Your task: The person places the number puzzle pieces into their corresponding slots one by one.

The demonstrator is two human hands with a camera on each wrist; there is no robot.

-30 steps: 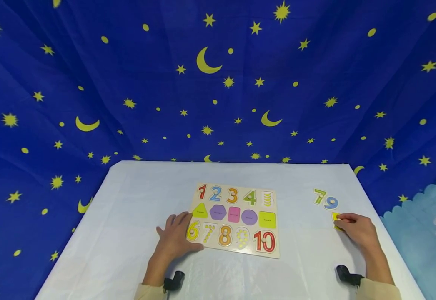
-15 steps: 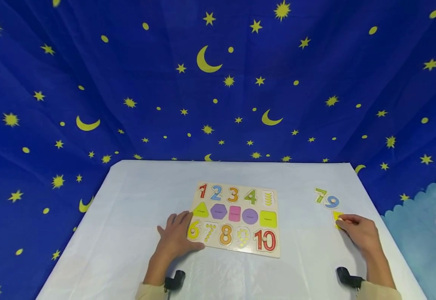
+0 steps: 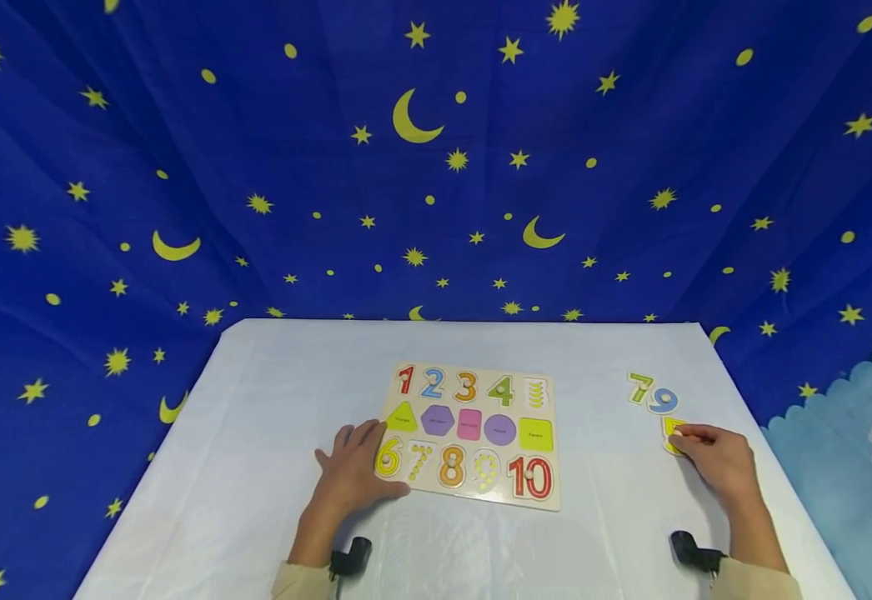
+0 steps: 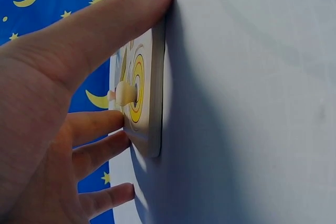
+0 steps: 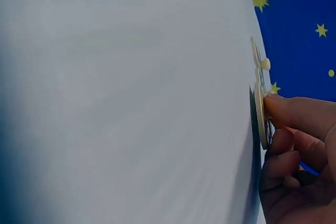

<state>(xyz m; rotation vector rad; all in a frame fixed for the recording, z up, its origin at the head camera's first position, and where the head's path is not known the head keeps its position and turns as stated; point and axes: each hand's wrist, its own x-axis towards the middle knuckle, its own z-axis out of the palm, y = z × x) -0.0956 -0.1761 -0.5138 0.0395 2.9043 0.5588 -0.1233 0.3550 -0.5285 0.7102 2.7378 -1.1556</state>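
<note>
A wooden number puzzle board (image 3: 503,493) lies on the table, with knobbed numbers and coloured shapes on it. My left hand (image 3: 349,471) rests at its left edge, fingers spread. In the left wrist view the thumb (image 4: 149,3) stretches along the board's near edge, beside the knobbed yellow 6 (image 4: 137,85). Off to the right, my right hand (image 3: 717,458) pinches a yellow number 5 piece (image 3: 674,425) by thumb and fingers, which cover part of it. Seen from the right wrist, that piece (image 5: 260,116) stands edge-on close over the table. Three bare recesses show small yellow pictures.
A green 7 piece (image 3: 639,387) and a blue 9 piece (image 3: 664,401) lie just beyond the right hand. The white table (image 3: 316,358) ends at a blue star-and-moon cloth (image 3: 293,150) behind. A light blue cloth (image 3: 856,450) hangs at the right.
The yellow 5 has turned slightly in my right hand's pinch, and its digit shows more plainly. My left hand stays at the board.
</note>
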